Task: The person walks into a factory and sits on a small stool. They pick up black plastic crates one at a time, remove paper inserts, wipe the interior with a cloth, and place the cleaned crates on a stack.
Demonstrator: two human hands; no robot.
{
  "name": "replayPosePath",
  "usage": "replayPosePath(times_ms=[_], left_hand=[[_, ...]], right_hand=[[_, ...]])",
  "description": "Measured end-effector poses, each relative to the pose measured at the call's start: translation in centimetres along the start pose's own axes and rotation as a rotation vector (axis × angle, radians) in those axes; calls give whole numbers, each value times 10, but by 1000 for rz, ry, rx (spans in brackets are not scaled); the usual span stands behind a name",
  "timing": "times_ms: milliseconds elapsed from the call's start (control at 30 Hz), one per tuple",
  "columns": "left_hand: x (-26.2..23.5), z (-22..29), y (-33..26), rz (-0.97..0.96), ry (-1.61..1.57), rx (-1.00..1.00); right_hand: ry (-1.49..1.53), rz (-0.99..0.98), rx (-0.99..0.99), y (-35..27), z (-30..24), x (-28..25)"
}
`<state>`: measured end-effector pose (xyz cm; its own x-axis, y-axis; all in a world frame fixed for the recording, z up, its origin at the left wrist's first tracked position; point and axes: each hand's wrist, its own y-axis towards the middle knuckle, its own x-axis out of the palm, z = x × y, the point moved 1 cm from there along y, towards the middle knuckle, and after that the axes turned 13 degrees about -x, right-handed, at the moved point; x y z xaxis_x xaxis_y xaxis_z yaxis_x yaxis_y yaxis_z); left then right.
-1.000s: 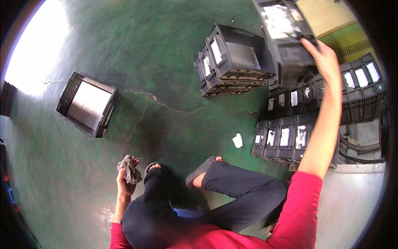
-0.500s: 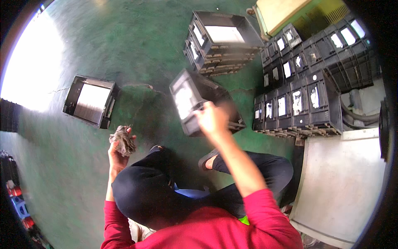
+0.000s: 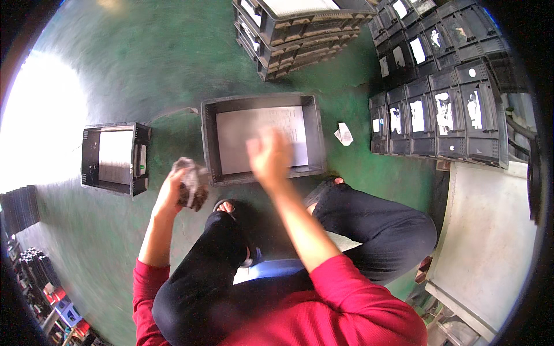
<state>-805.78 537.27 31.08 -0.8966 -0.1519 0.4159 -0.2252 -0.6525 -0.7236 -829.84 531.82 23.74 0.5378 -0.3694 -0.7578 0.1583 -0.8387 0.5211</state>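
Observation:
Flat on the floor in front of me lies a black plastic crate (image 3: 262, 180), its open side up. A white printed sheet (image 3: 234, 141) covers much of its bottom. My right hand (image 3: 270, 155) is over the crate's inside, above the sheet; motion smears its fingers, and whether it touches the sheet is unclear. By the crate's near left corner, my left hand (image 3: 172, 187) grips a crumpled grey rag (image 3: 193, 184). A smaller-looking black crate (image 3: 140, 185) with a pale sheet inside stands on the floor farther left.
Beyond the crate rises a stack of black crates (image 3: 306, 34). Rows of crates on their sides (image 3: 427, 112) line the right, beside a pale panel (image 3: 485, 242). A white paper scrap (image 3: 344, 134) lies on the green floor. My bent legs (image 3: 369, 230) frame the near side.
The tilted crate that my right hand held by its end now lies flat, and that hand has let go and is over its inside. My left hand has brought the rag closer to it.

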Motion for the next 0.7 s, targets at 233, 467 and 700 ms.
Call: replayPosePath(times_ms=[233, 467, 700], left_hand=[[132, 8, 38, -197, 862, 4], [138, 56, 8, 59, 1184, 57], [82, 70, -42, 428, 775, 8]], right_hand=[[223, -340, 904, -2, 139, -78], [1372, -252, 608, 48, -4, -142], [568, 12, 34, 108, -13, -108]])
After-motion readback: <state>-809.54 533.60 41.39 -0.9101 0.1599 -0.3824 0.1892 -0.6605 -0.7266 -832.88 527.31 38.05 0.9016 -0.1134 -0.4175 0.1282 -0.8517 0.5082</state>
